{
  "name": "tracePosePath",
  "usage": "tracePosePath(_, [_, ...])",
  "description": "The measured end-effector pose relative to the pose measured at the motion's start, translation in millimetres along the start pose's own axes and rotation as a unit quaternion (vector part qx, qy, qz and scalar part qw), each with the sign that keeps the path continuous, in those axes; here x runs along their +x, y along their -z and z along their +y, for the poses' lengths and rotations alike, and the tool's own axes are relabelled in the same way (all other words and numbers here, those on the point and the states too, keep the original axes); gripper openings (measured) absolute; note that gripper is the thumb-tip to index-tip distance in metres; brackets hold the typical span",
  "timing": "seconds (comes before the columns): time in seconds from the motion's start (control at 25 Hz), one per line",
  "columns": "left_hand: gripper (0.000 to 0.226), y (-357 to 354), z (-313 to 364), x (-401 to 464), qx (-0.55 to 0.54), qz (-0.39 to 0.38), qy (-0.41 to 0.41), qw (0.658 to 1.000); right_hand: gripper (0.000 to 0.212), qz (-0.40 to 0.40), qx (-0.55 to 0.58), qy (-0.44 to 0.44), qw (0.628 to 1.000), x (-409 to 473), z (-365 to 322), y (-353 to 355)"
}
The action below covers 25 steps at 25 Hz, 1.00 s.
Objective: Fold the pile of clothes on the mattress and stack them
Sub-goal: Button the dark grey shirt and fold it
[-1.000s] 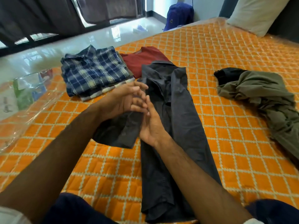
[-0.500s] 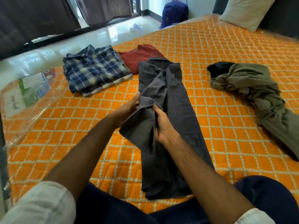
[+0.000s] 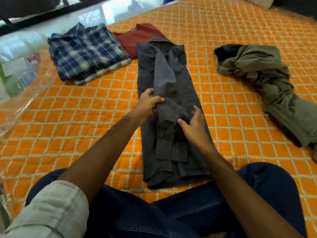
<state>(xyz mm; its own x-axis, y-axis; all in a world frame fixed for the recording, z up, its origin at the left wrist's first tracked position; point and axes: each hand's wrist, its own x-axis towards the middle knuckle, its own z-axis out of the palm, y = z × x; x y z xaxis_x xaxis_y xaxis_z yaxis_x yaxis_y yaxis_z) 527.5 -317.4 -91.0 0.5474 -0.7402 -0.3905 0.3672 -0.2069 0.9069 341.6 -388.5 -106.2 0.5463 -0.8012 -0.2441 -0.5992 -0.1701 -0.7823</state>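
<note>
Your left hand (image 3: 148, 104) grips a bunched fold of the dark grey shirt (image 3: 171, 103), fingers curled over the cloth at its left side. Your right hand (image 3: 193, 127) lies on the same shirt just to the right, fingers fairly straight and spread, thumb pressed against the gathered sleeve; it pins the cloth rather than pinching it.

The orange quilted mattress (image 3: 231, 109) fills most of the view, with clear plastic wrap over its left edge. The grey shirt lies on it in a long narrow strip straight out from your lap, sides turned in, a sleeve lying down its middle. To the right, well apart, sits a crumpled olive garment (image 3: 260, 73) with a black piece (image 3: 224, 50) at its far end. At far left is the folded blue plaid shirt (image 3: 85, 50), resting on other folded cloth, and a dark red garment (image 3: 137, 36) lies between it and the grey shirt's collar, touching both.
</note>
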Motion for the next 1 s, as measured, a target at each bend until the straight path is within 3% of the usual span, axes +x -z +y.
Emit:
tracePosePath(0.12, [0.022,-25,17,5,0.005,0.008,-0.005,1.0,0.074,0.021,-0.022,0.112,0.993,-1,-25,-14])
tracePosePath(0.24, [0.036,-17,39,0,-0.02,-0.156,0.038,0.987,0.082,-0.017,0.14,0.054,0.989,-1,-52,-29])
tracePosePath(0.32, [0.05,-3,54,3,0.036,-0.252,0.038,0.966,0.057,0.025,0.203,0.013,0.979,12,-57,-27])
tracePosePath(0.36, [0.049,4,62,10,0.082,-0.257,0.011,0.963,0.041,0.048,0.222,-0.002,0.974,20,-55,-24])
tracePosePath(0.4, [0.043,9,70,21,0.129,-0.228,-0.03,0.965,0.034,0.051,0.252,-0.01,0.966,26,-55,-20])
tracePosePath(0.48, [0.026,16,86,53,0.214,-0.067,-0.107,0.969,0.038,0.01,0.319,-0.035,0.947,33,-56,-12])
tracePosePath(0.56, [0.017,24,94,95,0.245,0.079,-0.093,0.962,0.038,-0.021,0.345,-0.049,0.937,40,-54,-5])
tracePosePath(0.68, [0.056,25,96,155,0.227,0.098,0.039,0.968,0.029,-0.091,0.413,-0.049,0.905,53,-52,2])
tracePosePath(0.76, [0.065,16,90,189,0.232,0.096,0.076,0.965,0.03,-0.14,0.405,-0.003,0.903,57,-57,3])
tracePosePath(0.84, [0.048,9,85,222,0.221,0.116,0.046,0.967,0.036,-0.154,0.286,0.072,0.943,63,-62,6])
tracePosePath(0.92, [0.011,11,87,244,0.212,0.16,0.021,0.964,0.035,-0.14,0.174,0.105,0.969,66,-68,15])
tracePosePath(1.0, [0.009,28,93,257,0.265,0.202,-0.015,0.943,0.032,-0.121,0.1,0.128,0.979,62,-71,22])
